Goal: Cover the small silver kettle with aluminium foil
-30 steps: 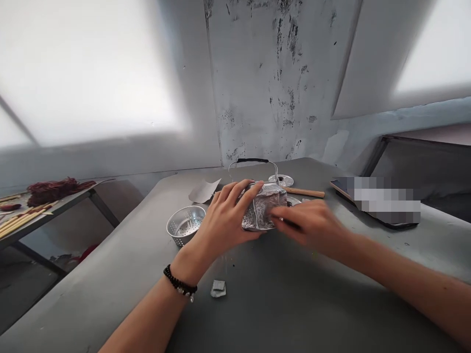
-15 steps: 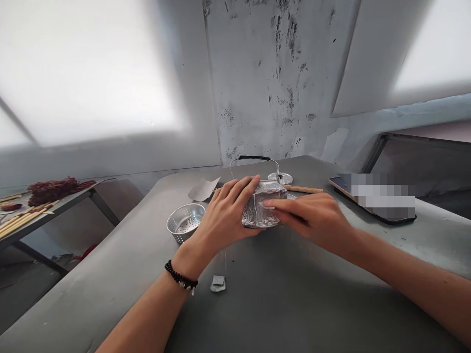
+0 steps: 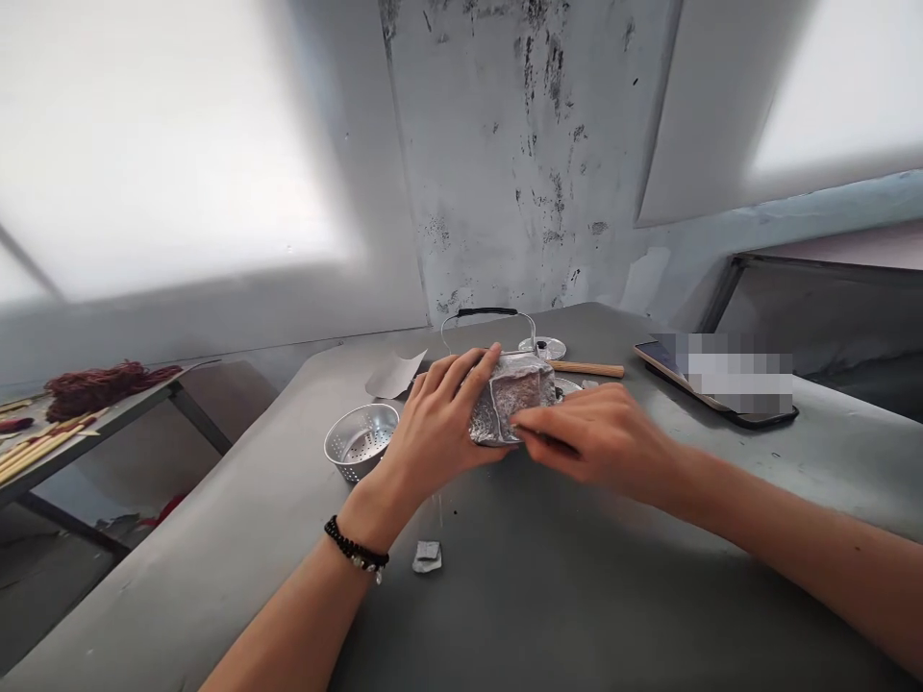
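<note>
A silvery metal kettle (image 3: pixel 520 383) with a rough, crinkled surface lies tipped over the table, its wire handle with a black grip (image 3: pixel 487 311) arching up behind. My left hand (image 3: pixel 443 413) is wrapped over the kettle's left side, fingers on top and thumb underneath. My right hand (image 3: pixel 602 437) is closed in a pinch, its fingertips pressed against the lower part of the facing side; whatever it pinches is hidden. Left of my left hand stands a perforated metal strainer basket (image 3: pixel 361 444). Nearer me lies a small folded grey piece (image 3: pixel 427 557), perhaps sandpaper.
Behind the kettle are a round metal lid (image 3: pixel 542 348), a wooden stick (image 3: pixel 586 369) and a curled grey sheet (image 3: pixel 395 375). A phone (image 3: pixel 713 384) lies to the right on the grey table (image 3: pixel 577 596). Dark red yarn (image 3: pixel 108 386) and pale sticks (image 3: pixel 47 444) rest on a side table.
My right fingertips have slid down and slightly left along the kettle's side. My left hand keeps its hold. The whole view has shifted a little.
</note>
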{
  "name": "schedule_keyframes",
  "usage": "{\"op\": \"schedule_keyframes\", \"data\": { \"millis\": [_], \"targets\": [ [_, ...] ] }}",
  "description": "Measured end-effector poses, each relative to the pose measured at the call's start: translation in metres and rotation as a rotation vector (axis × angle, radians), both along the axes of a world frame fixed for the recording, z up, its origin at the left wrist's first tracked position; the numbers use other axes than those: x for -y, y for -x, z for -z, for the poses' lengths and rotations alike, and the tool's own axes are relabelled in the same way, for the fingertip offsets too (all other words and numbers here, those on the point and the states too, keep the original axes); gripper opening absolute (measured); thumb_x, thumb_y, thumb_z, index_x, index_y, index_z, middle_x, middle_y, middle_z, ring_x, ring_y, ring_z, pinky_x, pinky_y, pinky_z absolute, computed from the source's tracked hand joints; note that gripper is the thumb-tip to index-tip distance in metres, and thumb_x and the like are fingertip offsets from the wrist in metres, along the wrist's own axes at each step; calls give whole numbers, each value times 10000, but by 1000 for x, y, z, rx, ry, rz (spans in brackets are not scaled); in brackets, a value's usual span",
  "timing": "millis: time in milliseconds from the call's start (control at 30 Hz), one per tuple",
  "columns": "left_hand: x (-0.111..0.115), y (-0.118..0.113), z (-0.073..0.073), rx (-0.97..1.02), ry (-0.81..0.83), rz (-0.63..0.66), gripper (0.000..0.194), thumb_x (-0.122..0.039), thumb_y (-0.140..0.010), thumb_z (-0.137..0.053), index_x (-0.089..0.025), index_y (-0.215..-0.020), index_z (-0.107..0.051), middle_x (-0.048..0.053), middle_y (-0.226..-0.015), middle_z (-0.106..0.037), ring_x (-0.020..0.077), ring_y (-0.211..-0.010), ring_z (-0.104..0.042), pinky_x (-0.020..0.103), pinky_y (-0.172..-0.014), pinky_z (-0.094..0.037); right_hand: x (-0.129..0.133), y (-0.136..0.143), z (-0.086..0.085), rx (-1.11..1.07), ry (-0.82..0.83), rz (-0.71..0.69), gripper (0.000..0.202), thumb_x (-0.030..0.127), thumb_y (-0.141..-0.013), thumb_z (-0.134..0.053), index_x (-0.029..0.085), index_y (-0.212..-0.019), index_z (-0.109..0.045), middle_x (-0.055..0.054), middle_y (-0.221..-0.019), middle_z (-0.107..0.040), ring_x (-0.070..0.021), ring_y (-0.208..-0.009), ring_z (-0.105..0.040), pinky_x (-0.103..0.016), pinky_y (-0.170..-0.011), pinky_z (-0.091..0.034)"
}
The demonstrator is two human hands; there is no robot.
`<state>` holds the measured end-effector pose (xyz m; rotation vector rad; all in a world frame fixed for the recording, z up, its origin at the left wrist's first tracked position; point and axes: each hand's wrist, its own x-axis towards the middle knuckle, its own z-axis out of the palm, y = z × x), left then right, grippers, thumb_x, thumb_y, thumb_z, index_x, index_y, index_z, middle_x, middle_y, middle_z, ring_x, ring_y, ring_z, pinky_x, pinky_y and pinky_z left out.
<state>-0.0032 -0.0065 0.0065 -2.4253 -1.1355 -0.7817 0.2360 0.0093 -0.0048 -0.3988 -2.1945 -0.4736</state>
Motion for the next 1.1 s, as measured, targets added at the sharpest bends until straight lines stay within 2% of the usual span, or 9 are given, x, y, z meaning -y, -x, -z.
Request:
{"op": "schedule_keyframes", "data": {
  "millis": [100,233,367,500,667,767,933,1033,1100],
  "targets": [
    [0,0,0,0,-6,6,1105,-488,-801,-890,-265,-1669,-243,117,-1596,-530,349,-1420,-509,505,-1179,-444,-2,-2,-2,-46,-47,46,117,202,-1059,-600,180,-1078,-712,28,-657,-696,-118,-533,-582,-283,-586,-393],
    [-1,2,0,4,7,-1,1088,-491,-815,-877,-269,-1669,-241,119,-1599,-520,347,-1424,-503,495,-1177,-449,-7,-6,-1,96,-29,-22,188,207,-1072,-540,198,-975,-701,47,-610,-643,-116,-483,-510,-293,-544,-350],
    [-1,3,0,2,8,-7,1118,-501,-801,-888,-276,-1676,-229,122,-1602,-512,354,-1431,-498,505,-1187,-442,-12,-10,0,-14,-42,30,117,189,-1052,-597,179,-1068,-713,30,-662,-682,-125,-546,-579,-292,-580,-374],
    [-2,4,0,8,19,-9,1141,-495,-785,-903,-301,-1680,-223,120,-1600,-515,357,-1422,-507,510,-1175,-453,-15,-11,0,80,-21,18,163,232,-1066,-577,200,-997,-721,38,-624,-663,-123,-502,-539,-301,-555,-357],
    [-3,6,1,16,22,-24,1143,-509,-785,-901,-285,-1682,-229,130,-1602,-509,362,-1427,-504,511,-1177,-458,-16,-10,3,-44,-22,67,159,201,-1057,-580,176,-998,-726,15,-639,-686,-127,-535,-579,-297,-581,-372],
    [-1,6,0,18,35,-23,1127,-511,-788,-900,-289,-1675,-240,126,-1603,-506,357,-1430,-500,514,-1186,-450,-15,-8,4,15,2,22,206,220,-1055,-559,197,-923,-715,43,-576,-626,-112,-474,-510,-291,-537,-336],
    [1,4,-2,26,37,-29,1124,-479,-773,-921,-280,-1658,-258,114,-1590,-520,339,-1416,-502,505,-1192,-442,-15,-9,2,-60,65,70,170,211,-1057,-560,196,-1009,-722,25,-621,-654,-114,-524,-540,-275,-561,-352],
    [1,4,-2,22,41,-17,1101,-486,-790,-904,-294,-1658,-255,110,-1589,-521,341,-1418,-505,515,-1197,-437,-13,-8,3,42,66,16,219,225,-1054,-543,198,-922,-715,33,-579,-615,-113,-488,-494,-284,-536,-328],
    [1,5,-2,26,55,-23,1096,-502,-796,-895,-299,-1660,-251,111,-1595,-515,346,-1420,-503,516,-1181,-451,-13,-8,4,34,75,-12,202,227,-1045,-555,207,-917,-710,51,-564,-592,-108,-480,-481,-277,-540,-335]
  ]
}}
